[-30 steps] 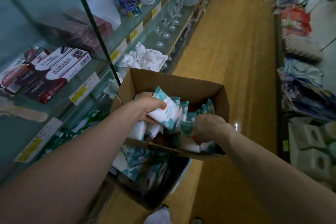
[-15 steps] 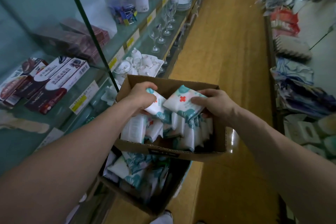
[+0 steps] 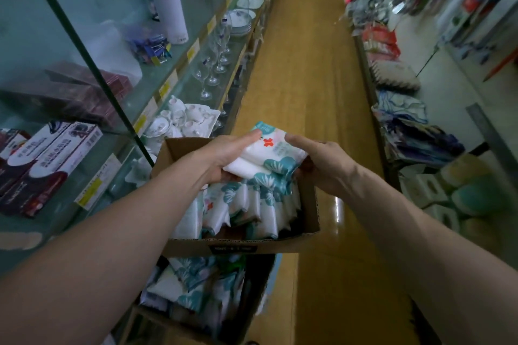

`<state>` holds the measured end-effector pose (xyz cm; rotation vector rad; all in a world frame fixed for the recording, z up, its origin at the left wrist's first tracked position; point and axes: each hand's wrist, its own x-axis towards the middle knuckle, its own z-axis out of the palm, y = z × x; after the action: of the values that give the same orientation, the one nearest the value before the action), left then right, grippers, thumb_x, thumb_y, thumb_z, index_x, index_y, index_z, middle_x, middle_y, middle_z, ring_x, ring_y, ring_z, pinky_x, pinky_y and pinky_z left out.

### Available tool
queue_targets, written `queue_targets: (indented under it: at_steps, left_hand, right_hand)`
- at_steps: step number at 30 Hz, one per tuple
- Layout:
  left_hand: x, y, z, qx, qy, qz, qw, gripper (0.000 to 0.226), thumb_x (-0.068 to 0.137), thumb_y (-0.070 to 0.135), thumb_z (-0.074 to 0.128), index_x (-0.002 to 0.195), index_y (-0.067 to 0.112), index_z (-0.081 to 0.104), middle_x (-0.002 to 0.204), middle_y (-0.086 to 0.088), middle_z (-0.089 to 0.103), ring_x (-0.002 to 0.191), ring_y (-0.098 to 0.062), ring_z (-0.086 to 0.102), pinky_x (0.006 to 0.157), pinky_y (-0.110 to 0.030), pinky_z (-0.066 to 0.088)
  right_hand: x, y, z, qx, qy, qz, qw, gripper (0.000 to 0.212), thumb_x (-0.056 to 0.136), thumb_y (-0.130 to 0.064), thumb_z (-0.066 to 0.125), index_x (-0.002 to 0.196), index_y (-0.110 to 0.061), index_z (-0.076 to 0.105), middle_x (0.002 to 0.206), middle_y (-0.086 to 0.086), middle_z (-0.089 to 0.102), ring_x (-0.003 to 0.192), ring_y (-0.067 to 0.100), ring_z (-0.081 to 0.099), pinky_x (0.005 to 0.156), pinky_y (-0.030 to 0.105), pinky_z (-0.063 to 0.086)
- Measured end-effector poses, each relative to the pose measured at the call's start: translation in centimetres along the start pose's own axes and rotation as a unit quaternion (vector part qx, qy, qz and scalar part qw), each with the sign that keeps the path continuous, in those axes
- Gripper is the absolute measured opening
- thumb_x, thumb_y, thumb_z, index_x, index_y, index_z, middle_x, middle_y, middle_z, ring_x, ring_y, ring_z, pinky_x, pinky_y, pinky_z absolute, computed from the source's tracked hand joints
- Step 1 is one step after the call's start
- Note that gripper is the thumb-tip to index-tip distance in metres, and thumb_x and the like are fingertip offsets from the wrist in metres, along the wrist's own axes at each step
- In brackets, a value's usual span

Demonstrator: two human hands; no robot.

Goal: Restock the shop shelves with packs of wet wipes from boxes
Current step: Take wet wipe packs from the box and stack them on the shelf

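1. Nearest us, the lower box (image 3: 179, 326) is sitting at the bottom of the view, with loose packs (image 3: 190, 286) lying jumbled inside it.
2. The upper box (image 3: 280, 245) is resting open across the lower one. A row of packs (image 3: 246, 204) is standing on edge inside, filling its left side and middle.
3. Over the far end of the upper box, two packs (image 3: 273, 152) are being held stacked flat, one on the other, just above the row.
4. The left hand (image 3: 221, 154) is gripping their left end, thumb lying along the top and fingers curling underneath.
5. The right hand (image 3: 325, 165) is gripping the right end, thumb pressing on top and fingers curling under the teal corner.
6. Off to the left, toothpaste cartons (image 3: 50, 154) are lying side by side on a glass shelf (image 3: 112, 176), near its front edge.
7. Just beyond the upper box's far left corner, a white tea set (image 3: 179, 120) is sitting on a tray.
8. Farther along, wine glasses (image 3: 213, 64) are standing upright in a line.
9. One level up, a white flask (image 3: 168, 8) is standing on the upper shelf (image 3: 193, 50), near its front edge.
10. Farther down that level, bowls (image 3: 241, 21) are sitting stacked.
11. The yellow floor (image 3: 308, 64) is running away between the two sides of shelving.
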<state>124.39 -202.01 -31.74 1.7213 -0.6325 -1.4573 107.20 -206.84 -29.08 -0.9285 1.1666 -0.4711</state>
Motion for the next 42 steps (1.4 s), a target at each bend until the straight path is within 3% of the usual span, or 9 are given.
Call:
queue_targets:
  at_steps: [5, 8, 11, 14, 17, 25, 31, 37, 42]
  left_hand:
    - [-0.5, 0.6, 2.9, 0.004, -0.010, 0.002, 1.000, 0.032, 0.086, 0.049, 0.064, 0.090, 0.017, 0.063, 0.085, -0.009, 0.069, 0.069, -0.021, 0.065, 0.069, -0.032, 0.054]
    - [-1.3, 1.4, 5.6, 0.012, -0.016, 0.006, 1.000, 0.029, 0.086, 0.047, 0.065, 0.093, 0.019, 0.063, 0.079, -0.004, 0.067, 0.064, -0.016, 0.062, 0.053, -0.022, 0.048]
    - [-2.5, 2.3, 9.0, 0.016, -0.031, 0.002, 0.999, 0.027, 0.084, 0.042, 0.069, 0.097, 0.019, 0.063, 0.079, -0.002, 0.068, 0.065, -0.014, 0.064, 0.048, -0.021, 0.049]
    - [-3.9, 2.8, 13.4, 0.025, -0.046, 0.005, 0.999, 0.032, 0.084, 0.039, 0.070, 0.103, 0.015, 0.061, 0.078, -0.004, 0.068, 0.065, -0.016, 0.064, 0.049, -0.023, 0.053]
    - [-5.8, 2.8, 18.4, 0.030, -0.059, 0.015, 0.998, 0.038, 0.084, 0.038, 0.071, 0.110, 0.013, 0.059, 0.080, -0.006, 0.066, 0.062, -0.017, 0.063, 0.042, -0.022, 0.050]
    - [-12.9, 2.7, 34.1, 0.073, -0.130, 0.062, 0.987, 0.032, 0.094, 0.047, 0.053, 0.091, 0.015, 0.057, 0.080, -0.005, 0.065, 0.062, -0.019, 0.063, 0.041, -0.025, 0.050]
    - [-18.8, 1.8, 45.2, 0.125, -0.189, 0.103, 0.969, 0.037, 0.096, 0.038, 0.054, 0.115, 0.006, 0.057, 0.109, -0.014, 0.067, 0.087, -0.029, 0.067, 0.078, -0.042, 0.056]
    - [-23.9, 1.3, 53.6, 0.138, -0.260, 0.135, 0.946, 0.033, 0.098, 0.034, 0.052, 0.113, 0.006, 0.057, 0.102, -0.014, 0.067, 0.069, -0.023, 0.064, 0.049, -0.027, 0.053]
    - [-26.7, 1.6, 60.0, 0.162, -0.322, 0.155, 0.920, 0.036, 0.098, 0.035, 0.050, 0.116, 0.004, 0.056, 0.103, -0.016, 0.066, 0.073, -0.025, 0.065, 0.058, -0.035, 0.055]
  right_hand:
    - [-1.7, 0.2, -1.7, -0.001, 0.066, 0.001, 0.998, 0.031, 0.090, 0.000, 0.055, 0.120, -0.003, 0.048, 0.101, 0.019, 0.065, 0.069, 0.025, 0.064, 0.044, 0.025, 0.052]
    - [-3.0, 0.2, -3.5, -0.082, 0.123, -0.040, 0.988, 0.025, 0.095, -0.005, 0.041, 0.118, -0.015, 0.042, 0.097, 0.012, 0.061, 0.060, 0.019, 0.060, 0.038, 0.021, 0.048]
    - [-4.9, 0.0, -6.2, -0.124, 0.170, -0.091, 0.973, 0.030, 0.098, -0.010, 0.037, 0.128, -0.014, 0.039, 0.114, 0.013, 0.055, 0.086, 0.024, 0.062, 0.050, 0.028, 0.053]
    - [-7.6, 0.0, -9.9, -0.105, 0.198, -0.082, 0.971, 0.048, 0.097, -0.020, 0.047, 0.141, -0.011, 0.030, 0.105, 0.006, 0.053, 0.077, 0.018, 0.060, 0.049, 0.027, 0.052]
    - [-10.7, 0.5, -14.3, -0.030, 0.203, -0.040, 0.978, 0.039, 0.092, -0.008, 0.050, 0.130, -0.004, 0.040, 0.101, 0.016, 0.059, 0.076, 0.023, 0.064, 0.050, 0.031, 0.056]
    - [-21.2, 3.8, -27.4, -0.148, 0.389, -0.088, 0.905, 0.028, 0.095, -0.008, 0.036, 0.114, -0.004, 0.056, 0.085, 0.013, 0.057, 0.061, 0.021, 0.054, 0.037, 0.022, 0.038]
    - [-29.9, 5.9, -37.0, -0.136, 0.455, -0.090, 0.875, 0.028, 0.095, -0.009, 0.036, 0.112, -0.001, 0.057, 0.077, 0.016, 0.059, 0.065, 0.028, 0.059, 0.043, 0.027, 0.039]
    - [-36.9, 7.9, -43.2, -0.096, 0.511, -0.103, 0.848, 0.028, 0.097, -0.009, 0.031, 0.107, -0.006, 0.057, 0.087, 0.020, 0.058, 0.057, 0.024, 0.055, 0.039, 0.022, 0.033]
    - [-41.7, 9.0, -47.6, -0.074, 0.563, -0.111, 0.816, 0.032, 0.090, 0.000, 0.030, 0.109, 0.003, 0.056, 0.080, 0.019, 0.056, 0.054, 0.025, 0.054, 0.045, 0.027, 0.037]
